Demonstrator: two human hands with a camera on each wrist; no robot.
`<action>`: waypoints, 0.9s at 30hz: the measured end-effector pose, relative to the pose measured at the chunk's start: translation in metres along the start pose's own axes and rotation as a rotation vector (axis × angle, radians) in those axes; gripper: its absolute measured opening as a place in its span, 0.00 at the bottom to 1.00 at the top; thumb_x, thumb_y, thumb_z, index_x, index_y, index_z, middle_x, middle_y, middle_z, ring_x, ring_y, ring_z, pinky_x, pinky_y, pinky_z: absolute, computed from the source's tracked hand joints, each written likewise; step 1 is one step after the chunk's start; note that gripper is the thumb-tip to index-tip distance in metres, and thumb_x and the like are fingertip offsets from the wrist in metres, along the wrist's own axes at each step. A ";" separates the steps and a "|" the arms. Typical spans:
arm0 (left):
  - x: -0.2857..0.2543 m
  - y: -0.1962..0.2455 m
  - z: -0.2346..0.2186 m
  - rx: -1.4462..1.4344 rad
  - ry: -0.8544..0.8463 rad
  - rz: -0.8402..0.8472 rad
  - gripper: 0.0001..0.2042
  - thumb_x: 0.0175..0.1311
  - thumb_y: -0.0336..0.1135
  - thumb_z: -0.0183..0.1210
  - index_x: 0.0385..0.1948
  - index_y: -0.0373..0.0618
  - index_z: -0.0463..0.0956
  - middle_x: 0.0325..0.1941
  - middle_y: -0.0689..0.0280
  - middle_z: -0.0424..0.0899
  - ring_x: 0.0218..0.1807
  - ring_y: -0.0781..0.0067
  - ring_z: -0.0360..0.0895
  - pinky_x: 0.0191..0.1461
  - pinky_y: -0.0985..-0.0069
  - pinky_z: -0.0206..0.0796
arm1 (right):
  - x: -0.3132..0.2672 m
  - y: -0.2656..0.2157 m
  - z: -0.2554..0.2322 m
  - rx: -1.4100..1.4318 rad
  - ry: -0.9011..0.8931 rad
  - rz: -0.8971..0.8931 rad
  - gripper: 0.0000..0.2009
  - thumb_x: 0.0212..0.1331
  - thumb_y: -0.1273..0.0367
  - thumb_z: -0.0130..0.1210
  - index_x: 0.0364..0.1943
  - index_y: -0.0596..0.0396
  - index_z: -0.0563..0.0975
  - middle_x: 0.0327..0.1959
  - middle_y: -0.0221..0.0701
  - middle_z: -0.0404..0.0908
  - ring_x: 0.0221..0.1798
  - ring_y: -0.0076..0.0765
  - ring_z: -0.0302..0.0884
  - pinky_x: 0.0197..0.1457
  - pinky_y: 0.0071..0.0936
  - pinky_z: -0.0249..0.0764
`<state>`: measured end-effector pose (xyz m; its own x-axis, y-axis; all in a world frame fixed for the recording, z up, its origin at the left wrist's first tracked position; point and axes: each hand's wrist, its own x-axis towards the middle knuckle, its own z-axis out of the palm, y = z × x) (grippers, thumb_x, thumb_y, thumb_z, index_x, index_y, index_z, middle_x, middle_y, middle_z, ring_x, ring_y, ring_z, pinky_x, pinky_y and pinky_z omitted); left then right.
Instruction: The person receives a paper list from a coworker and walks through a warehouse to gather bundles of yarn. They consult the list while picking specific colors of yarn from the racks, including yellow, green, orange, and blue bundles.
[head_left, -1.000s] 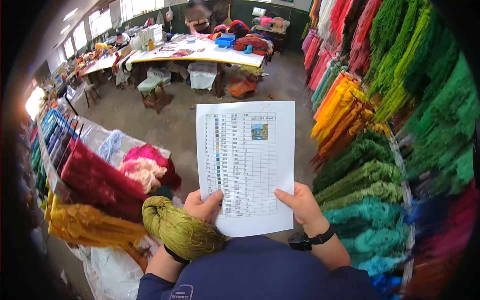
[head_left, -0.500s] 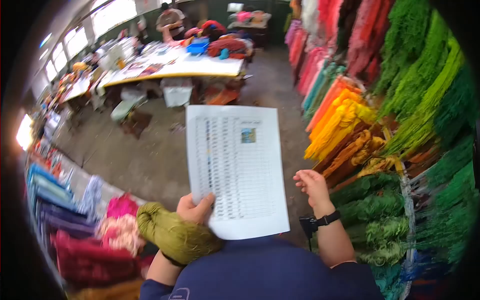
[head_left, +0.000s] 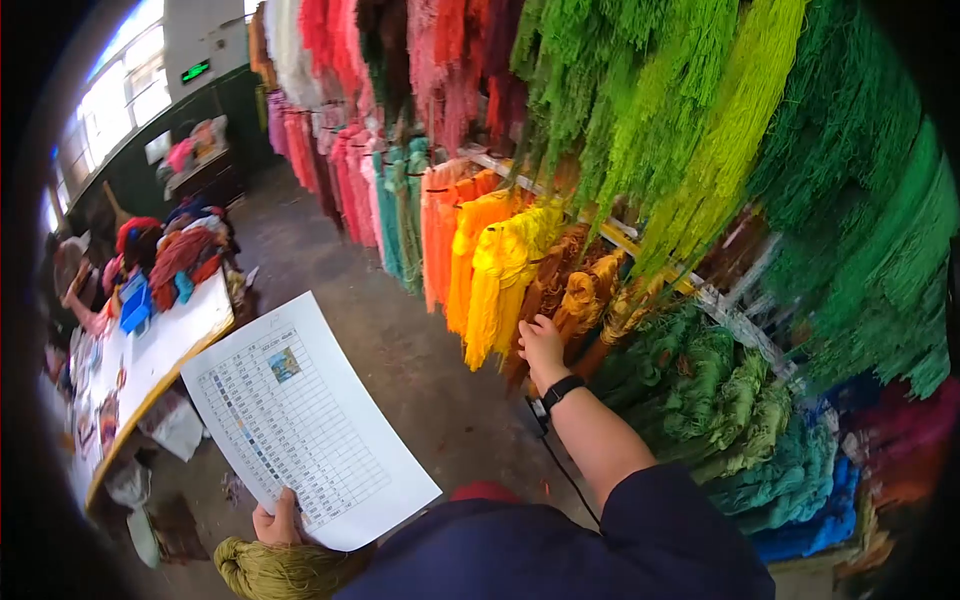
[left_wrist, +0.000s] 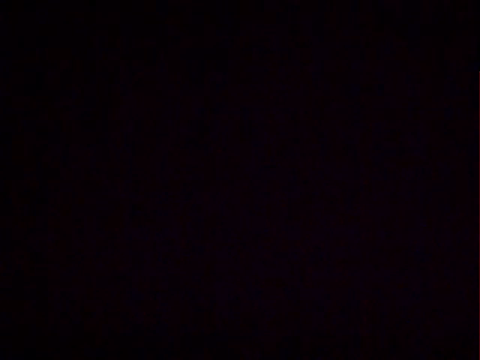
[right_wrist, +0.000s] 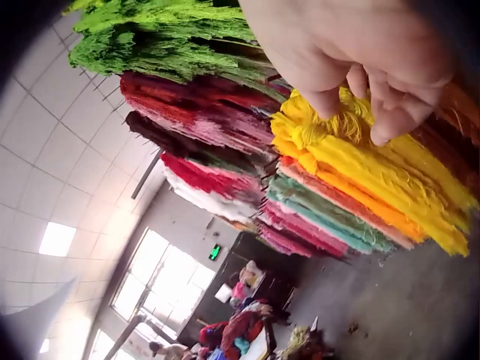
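A printed sheet (head_left: 310,420) with a table of rows and a small colour picture is tilted at lower left in the head view. My left hand (head_left: 277,520) grips its lower edge, thumb on top. An olive yarn skein (head_left: 280,568) hangs round that wrist. My right hand (head_left: 542,350) is stretched out before brown skeins (head_left: 580,300), beside the yellow skein (head_left: 500,270). In the right wrist view, the right hand's loosely bent fingers (right_wrist: 390,124) overlap the yellow skein (right_wrist: 382,169); whether they touch it I cannot tell. The left wrist view is black.
Green hanks (head_left: 690,150) hang above on the right; darker green and teal ones (head_left: 780,480) lie below. Pink and red hanks (head_left: 340,180) hang farther back. A white worktable (head_left: 150,360) with a blue tray (head_left: 135,303) stands at left, a person beside it.
The view has swung right toward the yarn racks. My right hand has let go of the sheet and reached out to the yellow and brown skeins. The left hand still holds the sheet, now tilted.
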<state>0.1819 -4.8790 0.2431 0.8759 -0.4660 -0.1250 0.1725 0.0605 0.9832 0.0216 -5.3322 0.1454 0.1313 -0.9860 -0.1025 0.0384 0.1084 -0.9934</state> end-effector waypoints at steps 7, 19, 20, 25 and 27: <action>0.110 -0.011 0.036 -0.036 -0.105 0.052 0.13 0.62 0.29 0.52 0.42 0.26 0.72 0.38 0.55 0.81 0.34 0.73 0.78 0.37 0.77 0.69 | 0.024 0.005 -0.011 -0.327 0.631 -0.104 0.21 0.52 0.60 0.61 0.43 0.62 0.70 0.42 0.39 0.73 0.45 0.45 0.72 0.49 0.35 0.69; 0.177 0.026 0.157 0.105 -0.219 -0.102 0.12 0.63 0.30 0.53 0.41 0.28 0.74 0.37 0.57 0.82 0.34 0.72 0.78 0.39 0.76 0.69 | 0.040 0.015 -0.037 0.055 0.348 -0.288 0.10 0.57 0.70 0.58 0.41 0.58 0.78 0.39 0.27 0.80 0.40 0.22 0.74 0.46 0.22 0.69; 0.181 0.031 0.163 0.077 -0.263 -0.150 0.12 0.63 0.30 0.53 0.41 0.29 0.74 0.38 0.57 0.82 0.36 0.72 0.78 0.40 0.77 0.69 | 0.034 0.018 -0.044 0.050 0.345 -0.263 0.10 0.56 0.70 0.59 0.40 0.59 0.78 0.37 0.27 0.79 0.38 0.21 0.73 0.44 0.20 0.69; 0.216 0.028 0.179 0.036 -0.426 -0.175 0.11 0.63 0.30 0.52 0.41 0.29 0.76 0.38 0.57 0.82 0.36 0.73 0.79 0.41 0.78 0.70 | -0.008 -0.016 -0.044 0.095 0.221 -0.322 0.11 0.57 0.75 0.56 0.43 0.63 0.73 0.41 0.28 0.77 0.44 0.22 0.72 0.49 0.20 0.68; 0.226 0.029 0.185 0.039 -0.484 -0.171 0.11 0.64 0.30 0.52 0.41 0.30 0.76 0.38 0.58 0.83 0.36 0.74 0.79 0.41 0.78 0.71 | -0.023 -0.031 -0.042 0.078 0.068 -0.320 0.14 0.57 0.78 0.54 0.49 0.61 0.70 0.44 0.28 0.74 0.47 0.23 0.71 0.50 0.19 0.67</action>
<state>0.3015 -5.1454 0.2676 0.5262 -0.8220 -0.2179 0.2702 -0.0814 0.9593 -0.0239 -5.3181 0.1763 0.0342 -0.9775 0.2082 0.1430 -0.2014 -0.9690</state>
